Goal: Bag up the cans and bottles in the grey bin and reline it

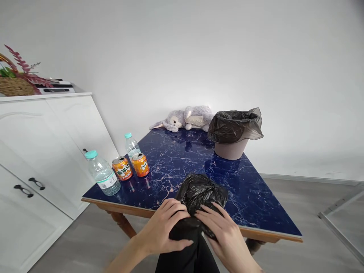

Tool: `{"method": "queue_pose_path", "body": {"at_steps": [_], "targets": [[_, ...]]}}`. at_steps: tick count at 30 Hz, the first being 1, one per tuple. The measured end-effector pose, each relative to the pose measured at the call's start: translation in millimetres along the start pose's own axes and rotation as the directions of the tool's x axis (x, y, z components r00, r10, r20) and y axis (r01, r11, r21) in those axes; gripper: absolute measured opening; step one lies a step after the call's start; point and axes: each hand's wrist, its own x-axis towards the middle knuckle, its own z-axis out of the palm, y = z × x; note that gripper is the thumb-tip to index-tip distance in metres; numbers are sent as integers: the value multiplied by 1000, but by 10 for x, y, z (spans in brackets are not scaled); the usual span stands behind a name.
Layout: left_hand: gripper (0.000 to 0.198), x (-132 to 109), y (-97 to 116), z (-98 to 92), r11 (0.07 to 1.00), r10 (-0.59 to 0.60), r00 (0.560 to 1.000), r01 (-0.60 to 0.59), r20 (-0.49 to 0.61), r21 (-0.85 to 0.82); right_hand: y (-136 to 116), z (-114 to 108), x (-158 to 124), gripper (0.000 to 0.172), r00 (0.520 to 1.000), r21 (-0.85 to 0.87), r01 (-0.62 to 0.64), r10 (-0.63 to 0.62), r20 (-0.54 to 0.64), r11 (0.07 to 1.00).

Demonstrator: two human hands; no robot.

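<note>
A crumpled black plastic bag (pixel 200 189) lies at the table's front edge, partly hanging over it. My left hand (pixel 163 227) is on the bag's left side, with its fingers curled over the plastic and the thumb below. On the right side, my right hand (pixel 222 227) grips the bag with bent fingers. Both hands are close together, and the part of the bag beneath them is hidden. Farther back on the right stands a bin (pixel 231 149) lined with a dark bag (pixel 231 127) folded over its rim.
Two orange cans (pixel 123 168) and two clear bottles (pixel 105 174) with teal caps stand at the blue table's (pixel 170 159) left side. A grey plush rabbit (pixel 196 116) lies at the back by the wall. A white cabinet (pixel 51 144) is at the left.
</note>
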Motion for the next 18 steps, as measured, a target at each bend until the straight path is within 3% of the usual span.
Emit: {"method": "queue_pose_path", "body": {"at_steps": [2,5,6,8,11,13,16,18], "targets": [[53,26,-77,-16,998,-15,1000,17,26,-57,77,-42,62,34,975,174,-216,221,-10,961],[35,160,-240,51,966,-215,976,207,-37,-153,206,-151,229,54,851,326,-486,524,-37,811],[32,229,-290,85,940,-297,953,282,-53,-191,257,-187,291,58,824,344,-515,565,-54,785],[34,391,-379,155,889,-413,909,387,-63,-246,370,-256,413,59,821,340,-518,567,-60,785],[40,646,-493,248,875,-463,882,438,-89,-208,526,-334,566,54,846,183,-527,533,17,830],[37,787,-555,298,881,-472,875,465,-106,-91,602,-346,646,47,807,-43,-587,589,53,808],[25,933,-572,330,865,-489,862,499,-131,55,688,-293,728,37,729,-311,-637,683,56,705],[29,991,-513,315,902,-389,902,414,-185,121,741,-248,756,36,720,-346,-632,691,68,693]]}}
